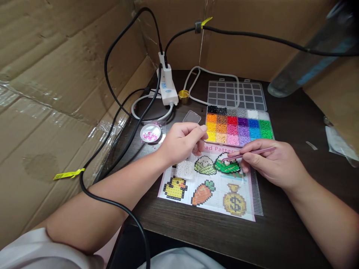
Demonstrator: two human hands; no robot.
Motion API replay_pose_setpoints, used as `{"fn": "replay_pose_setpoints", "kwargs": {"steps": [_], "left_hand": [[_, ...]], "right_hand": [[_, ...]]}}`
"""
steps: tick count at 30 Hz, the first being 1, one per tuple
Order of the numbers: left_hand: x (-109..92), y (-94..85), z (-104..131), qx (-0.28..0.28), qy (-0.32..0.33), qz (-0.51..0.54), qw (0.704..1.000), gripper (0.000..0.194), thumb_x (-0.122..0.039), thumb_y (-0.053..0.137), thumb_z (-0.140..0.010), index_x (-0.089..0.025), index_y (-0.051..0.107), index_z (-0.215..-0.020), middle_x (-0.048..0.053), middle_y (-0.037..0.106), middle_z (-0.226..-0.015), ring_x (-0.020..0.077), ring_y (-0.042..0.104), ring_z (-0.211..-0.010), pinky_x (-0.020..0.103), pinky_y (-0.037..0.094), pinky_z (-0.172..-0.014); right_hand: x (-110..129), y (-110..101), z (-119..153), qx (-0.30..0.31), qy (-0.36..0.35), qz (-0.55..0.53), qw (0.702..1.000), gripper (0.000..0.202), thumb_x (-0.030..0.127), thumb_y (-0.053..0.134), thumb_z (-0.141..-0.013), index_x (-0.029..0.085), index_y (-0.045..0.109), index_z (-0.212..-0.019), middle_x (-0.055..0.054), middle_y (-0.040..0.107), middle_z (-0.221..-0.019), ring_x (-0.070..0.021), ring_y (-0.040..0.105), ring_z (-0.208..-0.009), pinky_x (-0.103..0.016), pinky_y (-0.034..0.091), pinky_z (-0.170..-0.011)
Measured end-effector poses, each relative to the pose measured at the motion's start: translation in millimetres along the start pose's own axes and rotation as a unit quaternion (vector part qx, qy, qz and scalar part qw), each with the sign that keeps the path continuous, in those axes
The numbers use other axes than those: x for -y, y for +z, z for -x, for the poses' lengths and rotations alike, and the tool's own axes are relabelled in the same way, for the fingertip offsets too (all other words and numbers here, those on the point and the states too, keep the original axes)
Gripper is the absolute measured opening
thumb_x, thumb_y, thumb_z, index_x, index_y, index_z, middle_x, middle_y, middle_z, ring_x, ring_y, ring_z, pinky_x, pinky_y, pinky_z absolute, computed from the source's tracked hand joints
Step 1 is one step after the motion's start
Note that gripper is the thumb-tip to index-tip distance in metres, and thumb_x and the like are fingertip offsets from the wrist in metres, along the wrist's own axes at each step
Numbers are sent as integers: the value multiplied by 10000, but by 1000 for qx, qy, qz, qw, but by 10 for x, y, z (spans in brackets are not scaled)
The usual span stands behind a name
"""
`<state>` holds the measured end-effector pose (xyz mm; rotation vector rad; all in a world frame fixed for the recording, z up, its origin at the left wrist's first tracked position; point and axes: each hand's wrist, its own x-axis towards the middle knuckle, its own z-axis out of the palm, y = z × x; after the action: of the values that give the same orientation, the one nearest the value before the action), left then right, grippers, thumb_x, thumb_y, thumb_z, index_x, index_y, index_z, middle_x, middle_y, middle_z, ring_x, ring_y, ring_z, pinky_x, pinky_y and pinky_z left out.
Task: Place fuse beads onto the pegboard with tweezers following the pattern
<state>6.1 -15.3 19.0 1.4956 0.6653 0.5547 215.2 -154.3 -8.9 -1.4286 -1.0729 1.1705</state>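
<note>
My right hand (270, 160) is closed round pink tweezers (256, 151). Their tips point left, over the green bead figure (227, 166) on the pattern sheet (215, 211); whether they hold a bead is too small to tell. My left hand (183, 142) is closed, thumb and fingers pressed together, above the sheet's upper left; anything inside is hidden. Just below it, a small clear box of white beads (184, 169) lies on the sheet. Printed on the sheet are a duck (175, 187), a carrot (202, 194) and a money bag (235, 201).
Beyond my hands lies an open bead case (232, 121) in many colours. A white dish (150, 133) with pink and white beads stands left, near a power strip (168, 87) and a gold cup (183, 97). A black cable (120, 203) crosses my left forearm. Cardboard walls (244, 22) enclose the table.
</note>
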Motion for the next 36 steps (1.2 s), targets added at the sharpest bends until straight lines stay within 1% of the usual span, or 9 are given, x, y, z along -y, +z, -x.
{"fn": "replay_pose_setpoints", "kwargs": {"steps": [4,10,18,28,33,36], "left_hand": [[-4,-1,7,-1,0,-5,1000,313,-354,554,-887,-148,603,-656,15,609,-529,86,564,-432,198,437,-443],[1,-4,1,-1,3,-8,1000,319,-365,555,-885,-148,606,-656,16,610,-526,84,561,-427,197,438,-443],[-4,3,-5,-4,-1,-8,1000,313,-361,557,-884,-148,609,-661,16,610,-529,84,563,-429,194,436,-438],[2,-4,-1,4,0,10,1000,312,-365,568,-881,-149,605,-658,14,608,-524,86,562,-427,200,441,-443],[8,-3,-6,4,2,14,1000,310,-363,570,-881,-145,611,-663,13,609,-523,84,559,-422,197,441,-442],[11,-1,-3,3,4,9,1000,310,-359,568,-881,-143,611,-662,10,607,-520,80,556,-420,191,434,-437]], "right_hand": [[-3,-4,-4,4,-2,-5,1000,151,388,748,-804,255,689,-845,-46,738,-759,-166,627,-514,-337,555,-495],[-18,-19,-2,0,-8,16,1000,181,397,746,-804,238,678,-860,-58,745,-780,-169,634,-529,-340,560,-508],[-15,-16,-6,8,-19,0,1000,135,346,742,-818,237,683,-870,-33,730,-720,-162,636,-524,-314,544,-502],[-33,-26,-10,13,-14,-7,1000,108,333,737,-825,252,691,-879,-42,748,-785,-158,632,-533,-312,537,-505],[-11,-12,-14,11,-1,-2,1000,139,373,740,-816,248,693,-857,-50,750,-792,-158,627,-519,-321,549,-500],[-13,-13,-13,12,-10,-6,1000,141,373,737,-819,250,690,-868,-59,757,-833,-157,626,-517,-325,550,-498]]}}
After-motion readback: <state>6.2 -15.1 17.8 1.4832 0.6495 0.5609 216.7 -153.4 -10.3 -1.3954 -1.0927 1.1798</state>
